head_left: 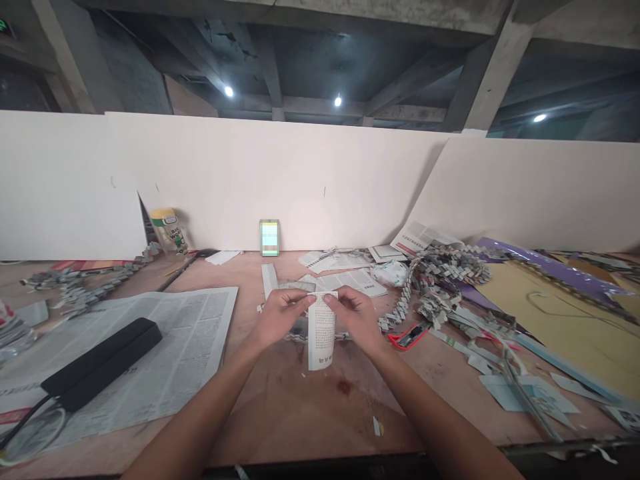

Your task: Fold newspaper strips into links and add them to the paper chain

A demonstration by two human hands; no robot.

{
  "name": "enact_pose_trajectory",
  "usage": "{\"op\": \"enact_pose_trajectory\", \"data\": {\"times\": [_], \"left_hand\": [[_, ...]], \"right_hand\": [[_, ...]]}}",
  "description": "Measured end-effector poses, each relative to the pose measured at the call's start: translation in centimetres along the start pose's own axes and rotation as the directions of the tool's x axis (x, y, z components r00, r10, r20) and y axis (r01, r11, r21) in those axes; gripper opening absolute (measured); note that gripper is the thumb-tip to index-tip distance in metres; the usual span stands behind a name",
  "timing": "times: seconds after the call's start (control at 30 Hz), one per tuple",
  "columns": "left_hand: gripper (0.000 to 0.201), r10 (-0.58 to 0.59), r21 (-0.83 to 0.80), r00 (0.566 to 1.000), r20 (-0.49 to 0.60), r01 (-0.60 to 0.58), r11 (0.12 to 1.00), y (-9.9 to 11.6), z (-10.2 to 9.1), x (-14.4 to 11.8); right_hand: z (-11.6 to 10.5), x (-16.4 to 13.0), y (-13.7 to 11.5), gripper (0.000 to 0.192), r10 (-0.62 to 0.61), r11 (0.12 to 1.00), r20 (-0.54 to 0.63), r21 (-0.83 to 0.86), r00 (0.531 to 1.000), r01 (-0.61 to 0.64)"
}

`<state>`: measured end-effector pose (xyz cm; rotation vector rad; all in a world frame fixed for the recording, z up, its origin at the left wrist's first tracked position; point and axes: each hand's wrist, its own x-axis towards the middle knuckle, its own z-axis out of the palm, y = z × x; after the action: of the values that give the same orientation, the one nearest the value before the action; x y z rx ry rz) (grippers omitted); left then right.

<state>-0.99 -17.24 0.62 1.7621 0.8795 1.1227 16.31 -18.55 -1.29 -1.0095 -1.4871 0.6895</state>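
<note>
A strip of printed newspaper [323,333] hangs down between my hands over the table, its lower end slightly curled. My left hand [286,310] pinches the strip's upper left corner between thumb and fingers. On the opposite corner, my right hand [353,312] grips it in the same way, thumb in front. The top edge looks folded over under both thumbs. Behind the strip, a band of folded paper links [343,336] lies partly hidden on the table. A narrow paper strip [269,277] rests just beyond my left hand.
A long folded-paper chain [445,267] is heaped at the right near a red-handled cutter [409,337]. Newspaper sheets [200,333] lie at left under a black power strip [103,363]. A lit phone [269,238] leans on the white partition [300,180], with a yellow-lidded cup [169,230] further left.
</note>
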Motion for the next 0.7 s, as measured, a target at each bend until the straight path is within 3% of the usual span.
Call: {"op": "enact_pose_trajectory", "data": {"times": [0.37, 0.7], "left_hand": [[0.029, 0.024, 0.039, 0.997, -0.073, -0.021, 0.999, -0.60, 0.20, 0.15], [0.027, 0.029, 0.048, 0.992, -0.125, -0.024, 0.999, -0.33, 0.20, 0.01]], "right_hand": [[-0.06, -0.07, -0.70, 0.022, 0.028, 0.993, -0.022, 0.112, 0.999, -0.025], [-0.29, 0.16, -0.52, 0.021, 0.012, 0.998, -0.050, 0.063, 0.999, -0.009]]}}
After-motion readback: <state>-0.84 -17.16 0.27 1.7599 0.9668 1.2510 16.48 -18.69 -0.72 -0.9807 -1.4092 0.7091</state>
